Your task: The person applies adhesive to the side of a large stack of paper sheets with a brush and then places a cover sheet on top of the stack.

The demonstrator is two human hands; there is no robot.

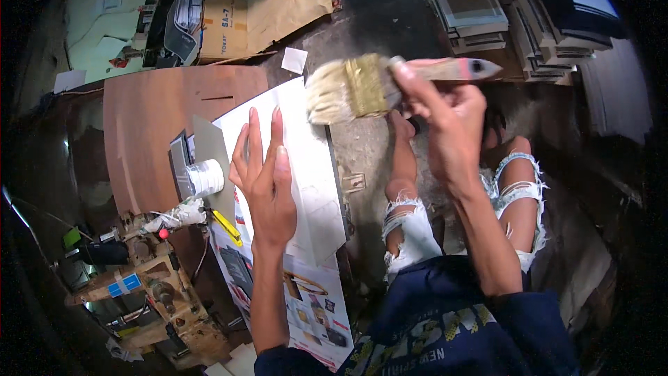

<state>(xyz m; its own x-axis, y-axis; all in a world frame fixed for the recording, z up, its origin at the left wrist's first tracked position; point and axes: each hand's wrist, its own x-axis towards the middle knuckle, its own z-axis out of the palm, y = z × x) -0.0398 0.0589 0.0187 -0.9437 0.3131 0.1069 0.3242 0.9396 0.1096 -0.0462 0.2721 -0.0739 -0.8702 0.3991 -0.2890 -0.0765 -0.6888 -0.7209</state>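
Note:
My right hand grips the wooden handle of a wide brush with a metal band. Its pale, clumped bristles point left, above the far right edge of a white sheet. My left hand lies on that sheet with its fingers stretched out. Printed paper with colour pictures lies under the sheet's near end. Left of my left hand are a white round tub and a yellow utility knife. What the tub holds is hidden from me.
The brown wooden table reaches out to the left. A worn machine stands at the near left. Beyond the table is an open cardboard box. Stacks of books or boards are at the far right. My legs are below the brush.

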